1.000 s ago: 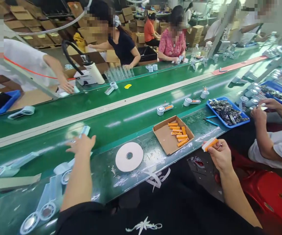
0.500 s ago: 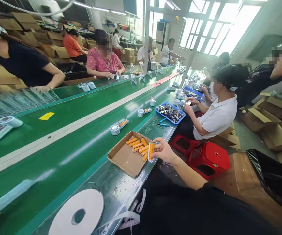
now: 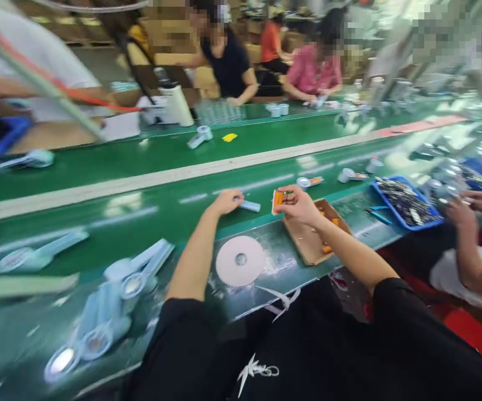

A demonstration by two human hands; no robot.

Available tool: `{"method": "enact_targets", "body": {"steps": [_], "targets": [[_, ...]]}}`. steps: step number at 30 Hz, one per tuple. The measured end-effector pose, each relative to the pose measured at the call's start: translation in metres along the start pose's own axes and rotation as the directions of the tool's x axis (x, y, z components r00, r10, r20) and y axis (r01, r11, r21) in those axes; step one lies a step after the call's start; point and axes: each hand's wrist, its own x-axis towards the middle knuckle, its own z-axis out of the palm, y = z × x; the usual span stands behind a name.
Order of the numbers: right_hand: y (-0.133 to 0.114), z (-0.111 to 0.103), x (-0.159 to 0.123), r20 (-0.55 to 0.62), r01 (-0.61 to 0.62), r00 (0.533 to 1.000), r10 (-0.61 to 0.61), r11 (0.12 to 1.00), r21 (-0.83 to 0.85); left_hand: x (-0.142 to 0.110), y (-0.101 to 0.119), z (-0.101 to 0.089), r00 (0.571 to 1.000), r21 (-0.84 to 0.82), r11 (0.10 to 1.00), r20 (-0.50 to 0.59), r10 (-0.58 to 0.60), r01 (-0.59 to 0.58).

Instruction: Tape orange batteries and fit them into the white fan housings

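Note:
My left hand (image 3: 226,202) is closed over one end of a light blue handheld fan (image 3: 250,206), whose handle sticks out to the right; the rest lies hidden under the fingers. In my right hand (image 3: 301,206) an orange battery pack (image 3: 278,200) with a white edge is pinched upright, a short gap from the fan. Below that hand stands a cardboard tray (image 3: 307,245) with more orange battery packs (image 3: 327,248), partly covered by my forearm. A white tape roll (image 3: 232,266) lies flat on the bench between my arms.
Several light blue fans (image 3: 102,317) lie in a cluster at the left. Others rest on the green conveyor belt (image 3: 174,217). A blue tray of metal parts (image 3: 408,203) and blue pliers (image 3: 379,215) are at the right, beside a co-worker's hands (image 3: 460,214). People sit across the belt.
The view has swung left. My right hand has carried the battery pack away from the cardboard tray, toward my left hand. The left hand, at the picture's edge before, now appears near the middle.

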Motion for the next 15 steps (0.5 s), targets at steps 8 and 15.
{"method": "enact_targets", "body": {"steps": [8, 15], "targets": [[0.019, 0.057, 0.105, 0.267, 0.143, 0.956, 0.118, 0.607, -0.782, 0.018, -0.018, 0.033, 0.985, -0.018, 0.998, -0.162, -0.059, 0.057], [0.020, 0.068, 0.095, 0.282, 0.142, 0.943, 0.179, 0.550, -0.823, 0.019, -0.007, 0.027, 0.977, -0.035, 0.992, -0.171, -0.127, 0.123]]}}
